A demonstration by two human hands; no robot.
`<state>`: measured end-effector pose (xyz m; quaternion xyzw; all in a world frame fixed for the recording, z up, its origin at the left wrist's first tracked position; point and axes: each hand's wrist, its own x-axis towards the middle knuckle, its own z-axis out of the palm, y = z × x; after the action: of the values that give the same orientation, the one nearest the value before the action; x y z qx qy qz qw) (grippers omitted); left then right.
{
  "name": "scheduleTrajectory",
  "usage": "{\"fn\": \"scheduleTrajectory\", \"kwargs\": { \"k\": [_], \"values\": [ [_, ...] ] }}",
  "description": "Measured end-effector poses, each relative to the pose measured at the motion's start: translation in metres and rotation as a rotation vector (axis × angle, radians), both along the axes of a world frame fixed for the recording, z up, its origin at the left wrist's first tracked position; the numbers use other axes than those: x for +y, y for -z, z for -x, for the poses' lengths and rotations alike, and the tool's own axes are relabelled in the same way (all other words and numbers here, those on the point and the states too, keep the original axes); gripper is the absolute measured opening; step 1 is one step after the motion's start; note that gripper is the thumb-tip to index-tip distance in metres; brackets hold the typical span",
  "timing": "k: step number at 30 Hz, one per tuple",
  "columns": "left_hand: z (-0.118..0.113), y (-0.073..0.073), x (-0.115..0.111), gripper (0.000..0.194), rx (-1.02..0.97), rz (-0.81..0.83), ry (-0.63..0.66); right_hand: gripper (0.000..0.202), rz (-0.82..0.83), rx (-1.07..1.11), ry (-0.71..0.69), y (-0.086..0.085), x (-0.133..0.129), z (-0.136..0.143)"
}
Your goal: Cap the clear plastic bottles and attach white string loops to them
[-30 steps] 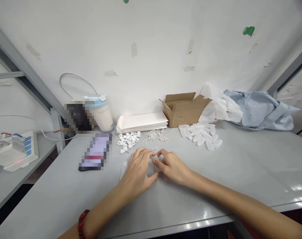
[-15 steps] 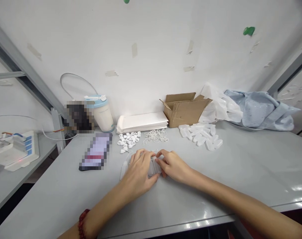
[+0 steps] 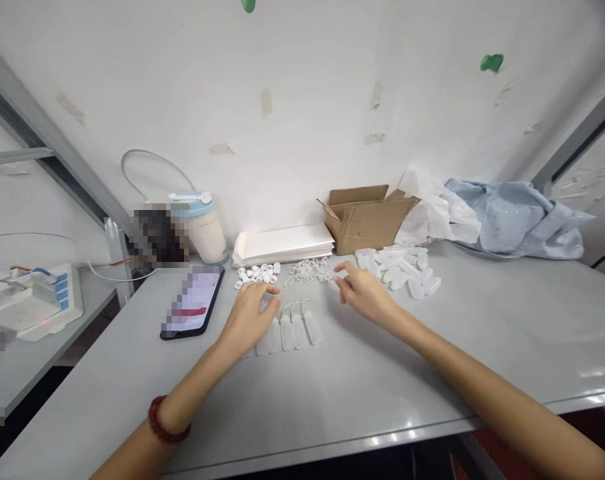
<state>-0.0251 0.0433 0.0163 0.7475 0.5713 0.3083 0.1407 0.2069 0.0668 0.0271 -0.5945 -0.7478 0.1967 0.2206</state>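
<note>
Several small translucent plastic bottles (image 3: 288, 334) lie side by side on the table, thin white strings (image 3: 302, 304) reaching up from their tops. My left hand (image 3: 247, 320) hovers at the row's left end and partly hides it; thumb and fingers are apart, with nothing visible between them. Beyond it is a pile of small white caps (image 3: 257, 273), partly covered by the fingers. My right hand (image 3: 365, 293) is to the right of the row, fingers bent but apart, nothing seen in them. Its fingertips are near a heap of loose white strings (image 3: 310, 270).
Loose translucent bottles (image 3: 400, 270) are piled at the right. Behind stand a stack of white envelopes (image 3: 285, 243), a cardboard box (image 3: 365, 227), a plastic bag (image 3: 432, 213) and blue cloth (image 3: 517, 217). A phone (image 3: 195, 303) and a lidded cup (image 3: 205, 233) are at the left.
Both hands have come off the bottles and moved apart: the left hand leftward, the right hand up and to the right. The row of bottles now shows between them.
</note>
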Motion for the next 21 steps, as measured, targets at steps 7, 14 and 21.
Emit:
{"fn": "scheduleTrajectory", "kwargs": {
  "k": [7, 14, 21],
  "values": [
    [-0.006, -0.009, 0.036, 0.015, 0.15, -0.131, 0.123, 0.025, -0.193, -0.39, 0.159, -0.001, 0.029, -0.034],
    [-0.044, -0.015, 0.06, 0.02, 0.352, -0.211, 0.31, 0.023, -0.271, -0.535, 0.074, 0.005, 0.036, -0.045],
    [-0.069, -0.009, 0.067, 0.02, 0.705, -0.333, 0.447, 0.026, -0.33, -0.678, 0.071, 0.0, 0.039, -0.053]
  ]
}}
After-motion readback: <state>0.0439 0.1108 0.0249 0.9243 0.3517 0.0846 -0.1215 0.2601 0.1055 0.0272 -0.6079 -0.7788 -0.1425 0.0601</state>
